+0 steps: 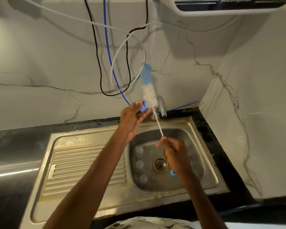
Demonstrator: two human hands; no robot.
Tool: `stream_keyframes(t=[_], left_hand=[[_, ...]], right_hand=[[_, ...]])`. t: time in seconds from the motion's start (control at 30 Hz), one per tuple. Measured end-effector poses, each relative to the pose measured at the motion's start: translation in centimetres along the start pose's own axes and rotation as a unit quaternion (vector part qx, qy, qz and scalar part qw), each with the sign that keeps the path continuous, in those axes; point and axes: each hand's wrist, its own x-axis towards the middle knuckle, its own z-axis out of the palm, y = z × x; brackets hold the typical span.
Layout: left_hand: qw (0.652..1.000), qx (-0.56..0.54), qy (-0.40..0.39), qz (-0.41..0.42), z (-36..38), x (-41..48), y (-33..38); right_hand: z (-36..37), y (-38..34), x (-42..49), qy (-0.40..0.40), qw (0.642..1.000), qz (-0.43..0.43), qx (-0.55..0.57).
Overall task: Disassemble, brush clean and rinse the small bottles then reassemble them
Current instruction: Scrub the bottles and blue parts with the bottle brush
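My left hand point(133, 118) is raised above the sink and pinches a small blue cap point(143, 107) between thumb and fingers. My right hand point(173, 152) grips the thin twisted-wire handle of a bottle brush point(147, 86), whose white and blue bristle head points up and passes right beside the cap. Three small clear bottles point(139, 164) lie in a row on the left side of the sink basin point(193, 134). Another blue cap point(173, 173) lies in the basin near the drain point(160, 165), partly hidden by my right wrist.
A steel tap point(162, 106) stands at the sink's back edge. The ribbed drainboard point(82, 169) lies to the left. Black, blue and white cables point(112, 63) hang down the marble wall. A water purifier point(229, 4) is mounted top right. Dark countertop point(221, 146) surrounds the sink.
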Motion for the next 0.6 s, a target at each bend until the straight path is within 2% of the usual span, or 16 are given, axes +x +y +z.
stream_keyframes(t=[0.1, 0.23, 0.4, 0.53, 0.6], left_hand=[[0.999, -0.019, 0.05, -0.005, -0.5, 1.1, 0.8], [0.999, -0.009, -0.004, -0.032, -0.3, -0.4, -0.3], [0.999, -0.019, 0.033, 0.001, -0.4, 0.9, 1.1], [0.997, 0.053, -0.034, -0.032, 0.2, -1.2, -0.5], [0.999, 0.031, -0.022, -0.013, 0.2, -0.9, -0.1]], right_hand=[[0.5, -0.3, -1.4, -0.032, 0.999, -0.015, -0.016], [0.3, -0.2, 0.9, 0.013, 1.0, 0.006, -0.013], [0.8, -0.8, -1.3, -0.031, 0.999, -0.016, -0.012], [0.5, -1.0, 0.9, 0.005, 1.0, 0.007, -0.01], [0.5, -1.0, 0.3, -0.007, 1.0, -0.001, -0.003]])
